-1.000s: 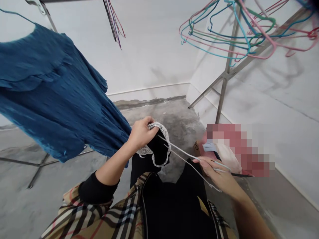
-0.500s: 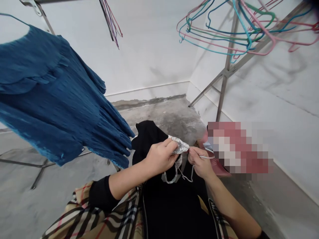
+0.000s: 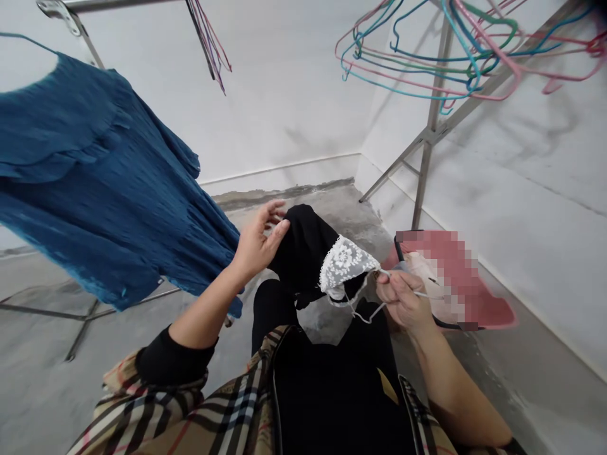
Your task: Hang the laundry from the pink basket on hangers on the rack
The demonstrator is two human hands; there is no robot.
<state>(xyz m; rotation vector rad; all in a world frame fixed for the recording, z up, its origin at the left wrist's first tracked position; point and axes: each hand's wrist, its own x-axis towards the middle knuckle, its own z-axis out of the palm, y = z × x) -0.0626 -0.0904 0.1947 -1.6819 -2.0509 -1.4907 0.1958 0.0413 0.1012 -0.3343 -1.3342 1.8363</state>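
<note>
Beside lace-edged cloth (image 3: pixel 344 268), right hand (image 3: pixel 403 300) seemingly pinching cord (image 3: pixel 367 321)

The left hand (image 3: pixel 260 245) is being held open, its fingers spread, and the left forearm (image 3: pixel 203 308) is being angled up toward it, while the right hand (image 3: pixel 403 301) is being curled, its fingertips (image 3: pixel 385 287) being pinched together.

Two hands (image 3: pixel 327 272) show at lower centre, with one black lace-edged garment (image 3: pixel 303 253) and one white cord (image 3: pixel 367 318) between them. One blue dress (image 3: pixel 95 170) hangs at upper left. Upper right has one metal rack (image 3: pixel 429 136) and many tangled coloured hangers (image 3: pixel 469 57), too interlaced to count. One thin bunch of hangers (image 3: pixel 208 50) hangs at top centre.
</note>
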